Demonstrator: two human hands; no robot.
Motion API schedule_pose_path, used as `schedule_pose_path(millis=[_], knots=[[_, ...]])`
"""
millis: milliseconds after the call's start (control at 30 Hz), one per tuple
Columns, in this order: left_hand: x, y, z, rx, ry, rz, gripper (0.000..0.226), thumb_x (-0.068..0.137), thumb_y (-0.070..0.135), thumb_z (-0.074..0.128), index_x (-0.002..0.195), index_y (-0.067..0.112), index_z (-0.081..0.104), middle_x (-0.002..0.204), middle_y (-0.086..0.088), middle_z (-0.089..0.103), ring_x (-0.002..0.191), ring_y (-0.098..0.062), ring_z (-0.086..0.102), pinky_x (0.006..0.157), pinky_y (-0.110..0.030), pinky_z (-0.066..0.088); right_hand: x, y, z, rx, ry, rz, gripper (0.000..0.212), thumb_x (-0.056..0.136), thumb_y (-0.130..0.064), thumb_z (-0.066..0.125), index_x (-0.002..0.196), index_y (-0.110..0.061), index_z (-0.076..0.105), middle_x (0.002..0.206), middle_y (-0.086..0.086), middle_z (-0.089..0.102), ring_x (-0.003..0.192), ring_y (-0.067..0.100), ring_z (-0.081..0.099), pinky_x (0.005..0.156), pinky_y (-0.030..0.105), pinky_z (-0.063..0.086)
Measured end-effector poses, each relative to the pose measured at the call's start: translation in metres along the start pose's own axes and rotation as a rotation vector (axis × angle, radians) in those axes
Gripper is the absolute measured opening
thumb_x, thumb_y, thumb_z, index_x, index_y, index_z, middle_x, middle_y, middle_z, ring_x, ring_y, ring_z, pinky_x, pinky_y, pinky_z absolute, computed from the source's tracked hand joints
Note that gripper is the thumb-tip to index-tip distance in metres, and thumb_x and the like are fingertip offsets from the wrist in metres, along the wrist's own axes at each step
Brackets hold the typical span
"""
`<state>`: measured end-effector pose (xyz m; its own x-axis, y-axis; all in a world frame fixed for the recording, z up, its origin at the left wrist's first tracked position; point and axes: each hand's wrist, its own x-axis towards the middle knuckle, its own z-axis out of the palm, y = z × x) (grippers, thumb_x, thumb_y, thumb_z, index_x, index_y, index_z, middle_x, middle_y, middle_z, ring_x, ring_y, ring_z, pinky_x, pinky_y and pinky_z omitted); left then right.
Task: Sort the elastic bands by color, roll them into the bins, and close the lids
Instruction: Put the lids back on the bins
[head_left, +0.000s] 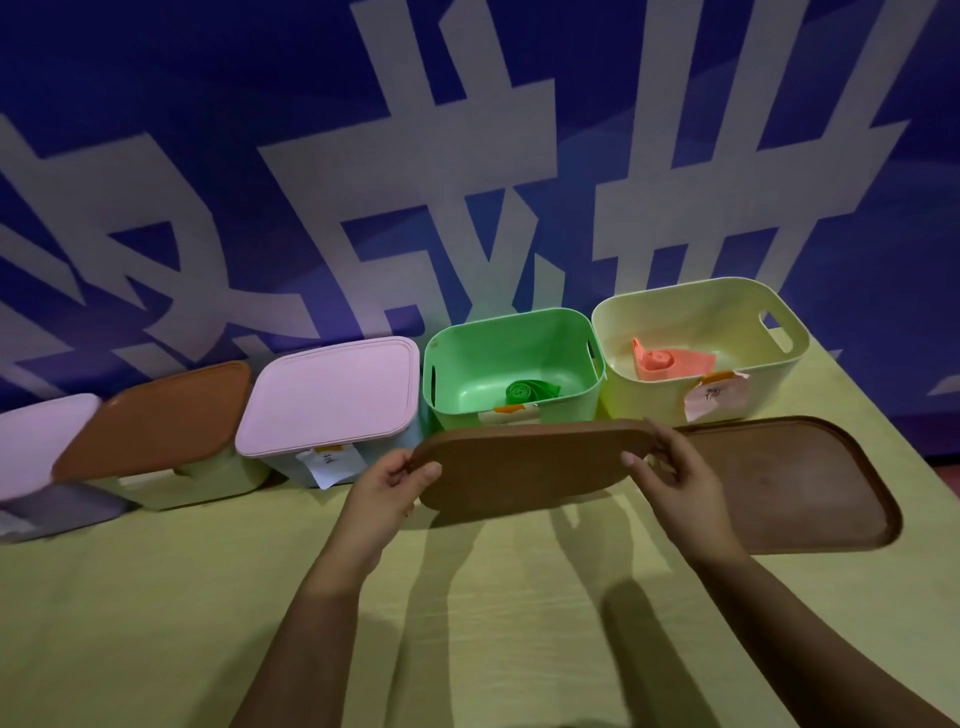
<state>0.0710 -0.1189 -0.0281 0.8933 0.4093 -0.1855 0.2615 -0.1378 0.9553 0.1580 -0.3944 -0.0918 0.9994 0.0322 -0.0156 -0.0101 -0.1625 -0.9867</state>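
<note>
Both hands up over the desk (156, 623), holding one brown lid (530, 470) flat between them. Left hand (387, 480) at the lid's left end, fingers (428, 473) curled round the edge, thumb on top. Right hand (675, 470) at the right end, fingers pinching the rim the same way — lid clear of the desk, casting a shadow just below.

Just beyond the lid, straight ahead of the fingers: green bin (511, 364), open, with a rolled green band (530, 391) lying on its floor near the front wall. Lid's far edge hides the bin's lower front and part of a paper label there.

Beyond and to the right of the right hand: cream bin (701, 312), open too, a rolled orange band (667, 361) inside, loose tail spread to the right. Paper tag (719, 397) hanging on its front wall; writing too small to read.

Right of the right hand, flat on the desk: second brown lid (795, 483), underside up, rim showing.

Left of the left hand, a row of shut bins — pink-lidded bin (332, 395) nearest, with a white label on its front; then a brown-lidded bin (161, 421), tilted; then another pink-lidded one (36, 441) at the frame's edge, partly cut off.

Behind the whole row, a blue banner (156, 104) with large pale characters.
</note>
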Motion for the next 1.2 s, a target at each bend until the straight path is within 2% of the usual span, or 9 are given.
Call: schedule_pose_path(millis=[133, 267, 400, 500, 700, 800, 900, 1000, 1200], knots=[[0.015, 0.017, -0.005, -0.068, -0.058, -0.053, 0.009, 0.095, 0.017, 0.053, 0.097, 0.012, 0.061, 0.053, 0.014, 0.054, 0.053, -0.010, 0.037, 0.052, -0.023, 0.029, 0.009, 0.008, -0.002, 0.065, -0.082, 0.066, 0.029, 0.084, -0.017, 0.068, 0.112, -0.015, 0.063, 0.103, 0.004, 0.070, 0.099, 0.017, 0.066, 0.083, 0.026, 0.052], [0.034, 0.041, -0.001, -0.032, 0.058, -0.060, 0.020, 0.095, 0.030, 0.055, 0.090, 0.012, 0.063, 0.055, 0.009, 0.052, 0.053, -0.011, 0.040, 0.051, -0.023, 0.034, 0.024, -0.017, 0.003, 0.309, -0.086, 0.131, 0.024, 0.088, -0.005, 0.060, 0.112, -0.003, 0.061, 0.107, 0.014, 0.069, 0.100, 0.025, 0.066, 0.084, 0.032, 0.054], [0.053, 0.069, 0.010, 0.027, 0.211, -0.014, 0.036, 0.097, 0.029, 0.051, 0.132, 0.019, 0.049, 0.085, -0.005, 0.061, 0.067, -0.013, 0.050, 0.061, -0.025, 0.043, 0.055, -0.057, 0.009, 0.299, -0.087, 0.100, 0.016, 0.093, -0.007, 0.054, 0.107, -0.003, 0.060, 0.094, 0.006, 0.069, 0.077, 0.007, 0.068, 0.065, 0.018, 0.054], [0.061, 0.068, 0.011, 0.111, 0.275, 0.046, 0.040, 0.096, 0.027, 0.052, 0.135, 0.023, 0.045, 0.114, -0.005, 0.063, 0.098, -0.019, 0.059, 0.087, -0.035, 0.051, 0.083, -0.073, 0.014, 0.243, -0.032, 0.078, 0.017, 0.093, -0.009, 0.055, 0.108, -0.005, 0.060, 0.089, 0.004, 0.066, 0.076, 0.014, 0.063, 0.066, 0.024, 0.053], [0.053, 0.031, 0.010, 0.440, 0.250, 0.143, 0.041, 0.095, 0.016, 0.052, 0.136, 0.011, 0.048, 0.137, -0.005, 0.051, 0.123, -0.020, 0.048, 0.101, -0.027, 0.035, 0.112, -0.074, 0.031, 0.226, -0.049, 0.200, 0.024, 0.094, -0.013, 0.055, 0.115, -0.002, 0.057, 0.086, 0.003, 0.062, 0.075, 0.016, 0.059, 0.064, 0.029, 0.050], [0.052, 0.017, 0.017, 0.628, 0.132, 0.243, 0.047, 0.094, 0.012, 0.051, 0.141, 0.009, 0.043, 0.145, -0.004, 0.044, 0.135, -0.020, 0.038, 0.107, -0.019, 0.023, 0.122, -0.070, 0.049, 0.180, -0.043, 0.201, 0.027, 0.093, -0.013, 0.056, 0.114, 0.004, 0.059, 0.085, 0.005, 0.064, 0.080, 0.022, 0.061, 0.074, 0.038, 0.053], [0.060, 0.007, 0.021, 0.804, 0.039, 0.221, 0.053, 0.097, 0.018, 0.047, 0.148, 0.015, 0.030, 0.156, 0.000, 0.026, 0.144, -0.016, 0.020, 0.118, -0.031, 0.013, 0.129, -0.068, 0.065, 0.081, -0.048, 0.185, 0.012, 0.091, -0.017, 0.059, 0.095, -0.007, 0.064, 0.088, 0.010, 0.067, 0.090, 0.032, 0.063, 0.089, 0.048, 0.051], [0.069, 0.004, 0.025, 0.948, -0.008, 0.200, 0.055, 0.099, 0.020, 0.043, 0.150, 0.018, 0.024, 0.159, 0.002, 0.015, 0.146, -0.015, 0.009, 0.118, -0.035, 0.004, 0.137, -0.057, 0.074, -0.034, -0.028, 0.184, 0.015, 0.089, -0.021, 0.061, 0.090, -0.007, 0.066, 0.094, 0.019, 0.068, 0.093, 0.039, 0.064, 0.087, 0.054, 0.051], [0.074, 0.004, 0.034, 1.011, -0.039, 0.240, 0.055, 0.098, 0.022, 0.043, 0.150, 0.019, 0.024, 0.159, 0.001, 0.013, 0.146, -0.015, 0.009, 0.117, -0.033, 0.002, 0.141, -0.054, 0.069, -0.146, 0.031, 0.129, 0.025, 0.091, -0.018, 0.059, 0.103, 0.003, 0.066, 0.095, 0.018, 0.067, 0.086, 0.031, 0.062, 0.082, 0.044, 0.051]])
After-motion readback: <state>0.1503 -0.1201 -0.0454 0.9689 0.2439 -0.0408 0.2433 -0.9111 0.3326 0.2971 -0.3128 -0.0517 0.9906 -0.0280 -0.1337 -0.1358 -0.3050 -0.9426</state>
